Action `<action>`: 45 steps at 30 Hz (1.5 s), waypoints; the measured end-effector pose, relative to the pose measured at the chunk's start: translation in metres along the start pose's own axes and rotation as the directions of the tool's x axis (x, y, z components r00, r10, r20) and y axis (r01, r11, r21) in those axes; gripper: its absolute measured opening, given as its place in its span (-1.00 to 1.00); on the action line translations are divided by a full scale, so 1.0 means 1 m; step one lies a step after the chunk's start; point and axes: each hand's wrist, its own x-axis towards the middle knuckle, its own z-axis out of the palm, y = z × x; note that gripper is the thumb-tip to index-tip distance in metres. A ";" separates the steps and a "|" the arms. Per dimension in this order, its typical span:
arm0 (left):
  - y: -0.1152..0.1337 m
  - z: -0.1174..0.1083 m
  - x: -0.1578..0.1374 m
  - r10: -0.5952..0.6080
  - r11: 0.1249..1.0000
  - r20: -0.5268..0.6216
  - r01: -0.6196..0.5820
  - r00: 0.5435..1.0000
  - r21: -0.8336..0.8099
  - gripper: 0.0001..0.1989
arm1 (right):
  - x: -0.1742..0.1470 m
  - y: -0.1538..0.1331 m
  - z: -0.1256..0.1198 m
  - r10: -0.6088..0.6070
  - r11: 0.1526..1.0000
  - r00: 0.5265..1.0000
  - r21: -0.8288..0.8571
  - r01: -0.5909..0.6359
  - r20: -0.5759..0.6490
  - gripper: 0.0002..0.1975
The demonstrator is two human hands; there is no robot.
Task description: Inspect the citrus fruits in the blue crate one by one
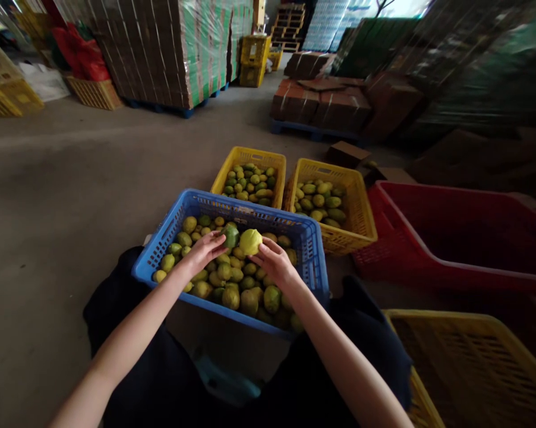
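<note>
A blue plastic crate [315, 261] between my knees holds many green and yellow lemons [236, 274]. Above the fruit, my left hand [204, 252] is closed round a dark green lemon [230, 236]. My right hand [272, 261] grips a bright yellow lemon [251, 242] with thumb and fingers. Both held lemons are side by side near the crate's middle, a small gap between them. Parts of the lemons below are hidden behind my hands.
Beyond the blue crate stand two yellow crates [261, 156] [359, 205] with more lemons. A red tub [402, 238] is on the right, and a yellow crate [441, 318] at lower right. Flattened cardboard bundles [321, 104] and wrapped stacks [161, 53] stand farther back on the concrete floor [72, 190].
</note>
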 end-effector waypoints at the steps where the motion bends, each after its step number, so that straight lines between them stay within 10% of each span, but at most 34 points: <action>1: 0.001 0.000 0.000 -0.005 1.000 -0.009 0.005 1.000 -0.007 -0.82 | 0.001 0.000 -0.001 -0.002 1.000 1.000 0.008 0.002 0.013 -0.59; 7: 0.006 0.001 -0.002 -0.018 1.000 0.003 0.018 1.000 0.006 -0.88 | -0.005 -0.005 -0.006 0.011 0.998 0.998 -0.065 -0.007 0.055 -0.56; 19: -0.035 -0.003 -0.008 -0.313 0.949 0.087 0.307 0.946 0.076 -0.95 | -0.051 0.051 -0.018 0.104 0.995 0.967 0.031 -0.099 -0.234 -0.58; 36: -0.065 -0.043 -0.050 -0.386 0.918 -0.129 0.367 0.913 -0.150 -0.91 | -0.050 0.067 0.003 0.219 0.975 0.974 0.049 -0.216 -0.054 -0.58; 45: -0.054 -0.044 -0.054 -0.337 0.921 -0.055 0.317 0.940 -0.225 -0.48 | -0.047 0.069 0.005 0.225 0.971 0.974 0.092 -0.221 -0.033 -0.64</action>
